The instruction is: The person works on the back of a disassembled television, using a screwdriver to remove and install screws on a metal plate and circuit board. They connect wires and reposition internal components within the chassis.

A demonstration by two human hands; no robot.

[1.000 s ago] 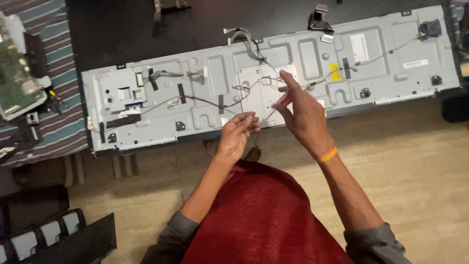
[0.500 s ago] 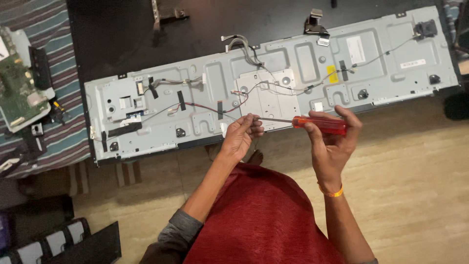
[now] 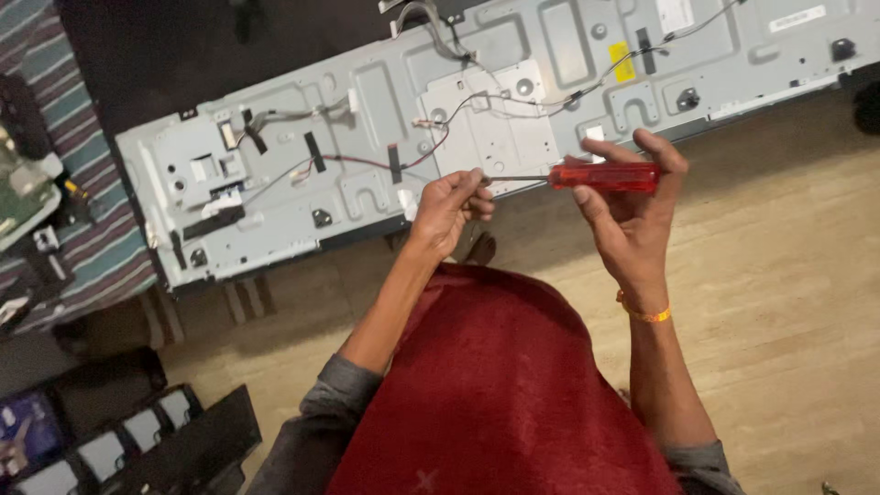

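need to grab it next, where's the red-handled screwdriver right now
In the head view, the red-handled screwdriver lies level in the right hand, its tip pinched by the left hand, above the grey metal panel's near edge.

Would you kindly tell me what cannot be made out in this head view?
- Screwdriver tip: hidden in the left hand fingers.
- Whether a screw is held there: too small, covered.
- Metal panel: right end and top cut off by the frame edges.
- Right hand palm: turned away.
- Circuit board: cut off at the left edge.
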